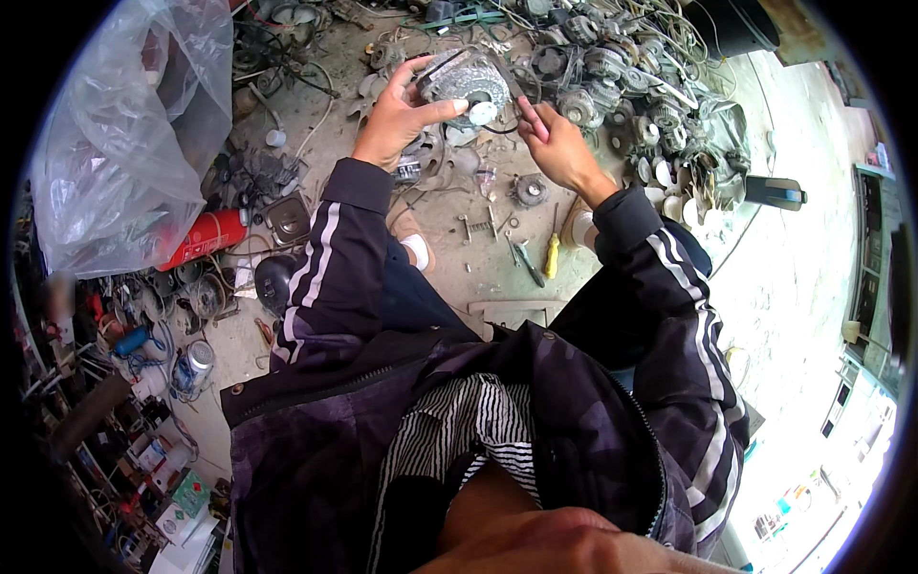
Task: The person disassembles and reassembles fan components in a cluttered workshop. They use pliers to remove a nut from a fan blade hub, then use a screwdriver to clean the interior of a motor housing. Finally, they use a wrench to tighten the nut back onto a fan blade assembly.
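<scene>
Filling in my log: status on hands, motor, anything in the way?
Left hand gripping motor. Right hand at motor's right side, grip unclear. Scrap pile beyond right hand; yellow screwdriver nearer the body.

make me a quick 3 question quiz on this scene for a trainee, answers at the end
1. Which hand grips the grey metal motor?
2. True or false: the yellow-handled screwdriver lies to the left of the pliers.
3. What colour is the cylinder by the clear plastic bag? a) green b) red c) white

Key: 1. left hand; 2. false; 3. b
</scene>
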Available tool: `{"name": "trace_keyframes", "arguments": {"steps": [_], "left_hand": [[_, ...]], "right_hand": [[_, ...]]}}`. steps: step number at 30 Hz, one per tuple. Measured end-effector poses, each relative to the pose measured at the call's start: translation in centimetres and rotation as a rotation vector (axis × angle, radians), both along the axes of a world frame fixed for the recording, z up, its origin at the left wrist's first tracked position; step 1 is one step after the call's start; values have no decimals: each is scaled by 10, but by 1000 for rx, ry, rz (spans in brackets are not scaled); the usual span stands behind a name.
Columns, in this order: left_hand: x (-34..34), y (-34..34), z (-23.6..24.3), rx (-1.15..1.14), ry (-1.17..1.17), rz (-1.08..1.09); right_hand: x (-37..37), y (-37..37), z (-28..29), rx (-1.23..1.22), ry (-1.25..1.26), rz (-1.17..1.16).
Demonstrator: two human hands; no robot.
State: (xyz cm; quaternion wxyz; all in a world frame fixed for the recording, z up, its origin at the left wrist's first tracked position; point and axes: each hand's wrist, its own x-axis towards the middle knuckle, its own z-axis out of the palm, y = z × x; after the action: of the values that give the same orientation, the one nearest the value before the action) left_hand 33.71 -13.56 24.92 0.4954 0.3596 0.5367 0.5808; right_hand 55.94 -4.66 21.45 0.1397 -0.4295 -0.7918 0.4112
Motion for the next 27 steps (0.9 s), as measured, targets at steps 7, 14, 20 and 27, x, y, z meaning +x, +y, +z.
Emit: {"name": "trace_keyframes", "arguments": {"steps": [7,14,20,27], "left_hand": [[1,2,-1,-29,6,12],[1,3,-2,-17,-229,59],[-20,5,-16,-25,-560,136],[-23,4,-24,-174,-646,245]], "right_hand": [[0,3,-8,66,6,-22],[-2,3,5,-119,71,6],[6,6,-3,-1214,345,37],[7,9,19,-1563,712,265]]}}
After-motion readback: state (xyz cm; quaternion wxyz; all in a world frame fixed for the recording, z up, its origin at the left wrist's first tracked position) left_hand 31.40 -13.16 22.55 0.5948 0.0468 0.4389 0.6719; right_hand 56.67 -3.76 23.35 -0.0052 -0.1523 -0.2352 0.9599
